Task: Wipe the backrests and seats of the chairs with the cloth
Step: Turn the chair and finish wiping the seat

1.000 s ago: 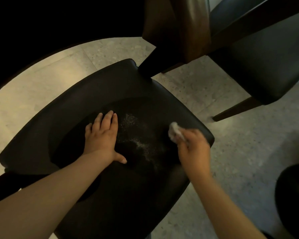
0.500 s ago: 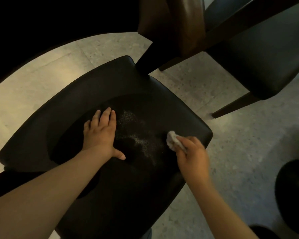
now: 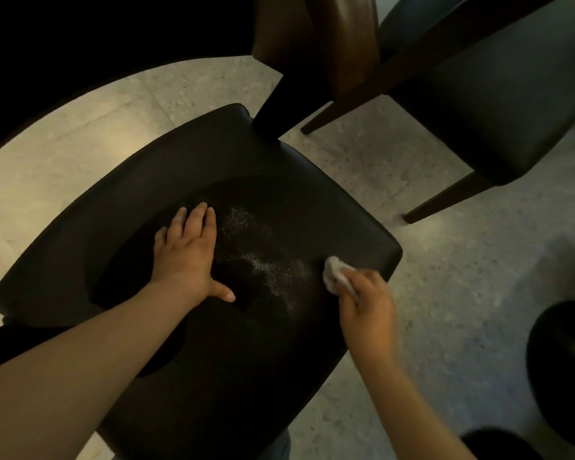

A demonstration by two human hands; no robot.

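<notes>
Head view, looking down on a dark padded chair seat (image 3: 279, 207) that fills the centre and lower left of the frame. Compared with one second ago, the left hand (image 3: 188, 252) lies in the same spot, left of the frame's centre, while the right hand (image 3: 367, 313) and its cloth have shifted slightly toward the lower right edge of the seat; the scene as a whole sits a little lower in the frame. The left hand rests palm-down on the seat, its grip spread flat with fingers (image 3: 196, 217) together and thumb angled out toward the right, holding nothing. Just right of it, a patch of pale specks (image 3: 266, 263) is scattered over the seat's middle. Further right, the right hand's grip is pinched around one small whitish cloth (image 3: 334, 272), bunched and pressed against the seat near its right edge; the hand is somewhat blurred. Counted: two hands, one cloth, two chairs. The second chair (image 3: 498, 104), also dark-seated with brown wooden legs, occupies the upper right of the frame, apart from the first. Between the chairs at top centre stands a brown wooden upright (image 3: 342, 38); what it belongs to cannot be told. Pale speckled floor (image 3: 462, 260) shows around both chairs. A dark rounded shape (image 3: 565, 360) at the lower right is too dim to identify.
</notes>
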